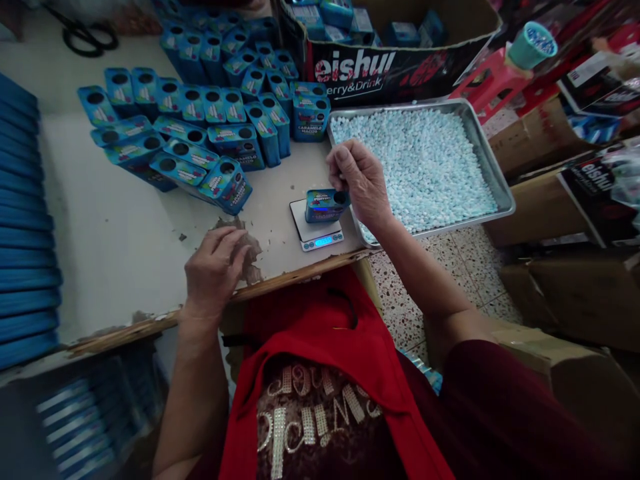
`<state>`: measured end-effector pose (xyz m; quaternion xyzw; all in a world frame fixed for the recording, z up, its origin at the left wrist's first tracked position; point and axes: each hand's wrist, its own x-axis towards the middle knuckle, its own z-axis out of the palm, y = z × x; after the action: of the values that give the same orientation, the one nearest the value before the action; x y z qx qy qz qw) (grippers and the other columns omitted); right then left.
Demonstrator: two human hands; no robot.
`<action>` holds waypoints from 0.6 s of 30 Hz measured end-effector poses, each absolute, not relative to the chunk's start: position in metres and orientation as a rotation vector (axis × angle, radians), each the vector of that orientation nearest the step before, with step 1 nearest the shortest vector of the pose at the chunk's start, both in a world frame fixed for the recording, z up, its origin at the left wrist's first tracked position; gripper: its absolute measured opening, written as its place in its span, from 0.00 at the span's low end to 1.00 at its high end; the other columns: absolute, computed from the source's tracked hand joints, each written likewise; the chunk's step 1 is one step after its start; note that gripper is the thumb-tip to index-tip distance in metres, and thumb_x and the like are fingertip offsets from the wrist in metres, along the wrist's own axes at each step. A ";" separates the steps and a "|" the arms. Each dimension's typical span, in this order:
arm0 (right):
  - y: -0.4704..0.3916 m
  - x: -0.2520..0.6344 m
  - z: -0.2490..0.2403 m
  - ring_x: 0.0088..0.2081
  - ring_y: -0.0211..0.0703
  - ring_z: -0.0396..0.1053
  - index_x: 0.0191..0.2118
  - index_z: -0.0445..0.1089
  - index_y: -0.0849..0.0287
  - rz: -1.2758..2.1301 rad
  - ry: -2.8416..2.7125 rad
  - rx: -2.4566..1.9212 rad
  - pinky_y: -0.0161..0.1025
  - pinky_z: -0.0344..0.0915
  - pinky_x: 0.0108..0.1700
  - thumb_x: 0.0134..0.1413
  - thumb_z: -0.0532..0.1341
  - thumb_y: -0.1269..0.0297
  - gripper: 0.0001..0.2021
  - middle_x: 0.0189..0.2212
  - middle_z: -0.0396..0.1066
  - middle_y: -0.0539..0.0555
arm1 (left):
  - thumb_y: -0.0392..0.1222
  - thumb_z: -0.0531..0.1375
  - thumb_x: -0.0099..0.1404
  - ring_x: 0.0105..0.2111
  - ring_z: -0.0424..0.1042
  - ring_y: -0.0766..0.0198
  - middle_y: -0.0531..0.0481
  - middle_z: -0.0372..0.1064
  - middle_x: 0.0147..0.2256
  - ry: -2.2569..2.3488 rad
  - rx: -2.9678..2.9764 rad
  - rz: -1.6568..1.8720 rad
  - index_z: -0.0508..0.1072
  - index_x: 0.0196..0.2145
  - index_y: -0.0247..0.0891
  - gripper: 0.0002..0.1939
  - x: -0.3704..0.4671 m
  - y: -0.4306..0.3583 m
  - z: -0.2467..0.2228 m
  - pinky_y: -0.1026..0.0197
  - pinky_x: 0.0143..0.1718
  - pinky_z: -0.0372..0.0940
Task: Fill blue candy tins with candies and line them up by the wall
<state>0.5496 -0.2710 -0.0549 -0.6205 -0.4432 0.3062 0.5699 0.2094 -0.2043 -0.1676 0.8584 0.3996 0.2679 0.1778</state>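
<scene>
A small blue tin (325,204) lies on a little white scale (317,230) with a lit blue display, near the table's front edge. My right hand (361,181) hovers just above the tin's open hole, fingers pinched together; whether they hold a candy I cannot tell. My left hand (216,270) rests on the worn table edge (150,323), fingers curled, holding nothing. A metal tray (500,180) full of small pale blue candies sits right of the scale.
Many blue tins (200,133) with round holes stand and lie across the table's back. Flat blue stacks (23,220) line the left edge. A black cardboard box (395,70) with more tins stands behind the tray. Scissors (85,33) lie far left. Cartons crowd the floor at right.
</scene>
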 end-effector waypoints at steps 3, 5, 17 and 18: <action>-0.263 0.569 -0.061 0.36 0.46 0.70 0.45 0.75 0.46 0.735 -0.927 -1.369 0.41 0.72 0.34 0.82 0.64 0.28 0.26 0.39 0.70 0.54 | 0.54 0.62 0.88 0.61 0.86 0.41 0.44 0.84 0.61 1.096 2.433 0.720 0.83 0.61 0.51 0.14 0.210 -0.206 -0.168 0.36 0.63 0.80; -0.258 0.597 -0.064 0.30 0.41 0.63 0.46 0.75 0.48 0.783 -0.785 -1.318 0.37 0.66 0.29 0.83 0.66 0.29 0.25 0.37 0.66 0.51 | 0.54 0.61 0.89 0.60 0.86 0.42 0.46 0.85 0.59 1.068 2.444 0.705 0.84 0.59 0.51 0.13 0.210 -0.204 -0.167 0.37 0.62 0.80; -0.321 0.685 -0.055 0.27 0.32 0.68 0.41 0.77 0.57 0.995 -0.438 -1.677 0.27 0.66 0.25 0.69 0.72 0.75 0.07 0.34 0.79 0.53 | 0.59 0.60 0.87 0.69 0.77 0.40 0.44 0.82 0.62 0.717 2.483 0.469 0.83 0.58 0.47 0.19 0.249 -0.161 -0.175 0.28 0.76 0.72; -0.321 0.685 -0.052 0.25 0.32 0.67 0.40 0.78 0.58 1.022 -0.466 -1.710 0.27 0.65 0.24 0.70 0.74 0.74 0.07 0.32 0.79 0.54 | 0.59 0.59 0.87 0.69 0.77 0.41 0.43 0.83 0.62 0.688 2.491 0.441 0.83 0.58 0.46 0.19 0.253 -0.160 -0.178 0.28 0.76 0.71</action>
<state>0.6846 -0.3215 -0.0517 -0.7135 -0.1944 0.4264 0.5208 0.2526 -0.1600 -0.1778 0.9182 0.2537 0.1627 0.2572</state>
